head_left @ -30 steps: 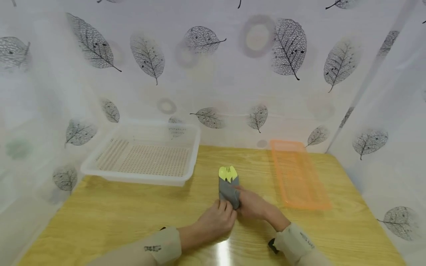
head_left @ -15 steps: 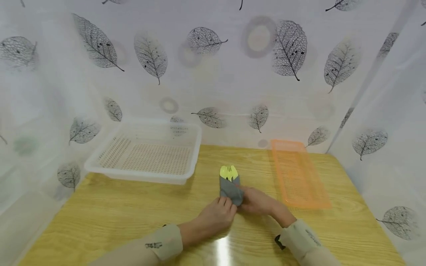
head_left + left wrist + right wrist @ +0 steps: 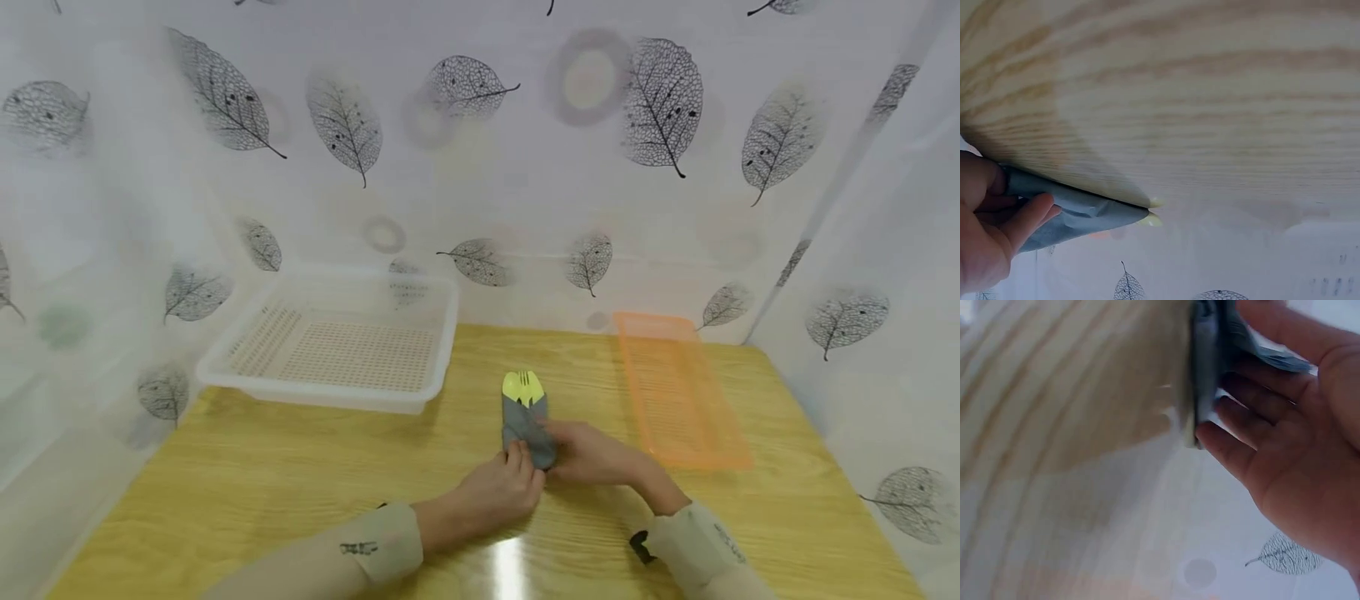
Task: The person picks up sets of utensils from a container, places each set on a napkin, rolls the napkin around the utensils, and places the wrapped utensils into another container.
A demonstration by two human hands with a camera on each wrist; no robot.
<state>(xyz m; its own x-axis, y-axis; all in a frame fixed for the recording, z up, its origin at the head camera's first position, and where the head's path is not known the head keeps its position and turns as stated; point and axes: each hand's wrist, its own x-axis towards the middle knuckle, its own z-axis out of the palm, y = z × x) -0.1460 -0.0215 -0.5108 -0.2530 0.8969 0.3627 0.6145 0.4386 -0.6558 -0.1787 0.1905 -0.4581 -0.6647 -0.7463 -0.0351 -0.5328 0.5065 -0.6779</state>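
Note:
A grey cloth napkin (image 3: 525, 425) is folded round a yellow-green fork (image 3: 528, 385) and a spoon (image 3: 512, 385), whose ends stick out at the top. My left hand (image 3: 504, 490) pinches the lower edge of the cloth between thumb and fingers; the left wrist view shows the napkin (image 3: 1079, 206) tapering away from that grip. On the other side, my right hand (image 3: 592, 454) holds the right edge, its thumb on top. In the right wrist view this hand (image 3: 1291, 431) has its fingers under the bundle, which is partly cut off there.
At the back left stands a white perforated basket (image 3: 330, 398). A shallow orange perforated basket (image 3: 682, 400) lies to the right on the wooden table (image 3: 300, 467). A leaf-patterned curtain (image 3: 487, 167) hangs behind and at both sides.
Both hands keep hold of the napkin. My right hand and forearm have shifted slightly to the right, and the lower right part of the cloth is spread a little wider.

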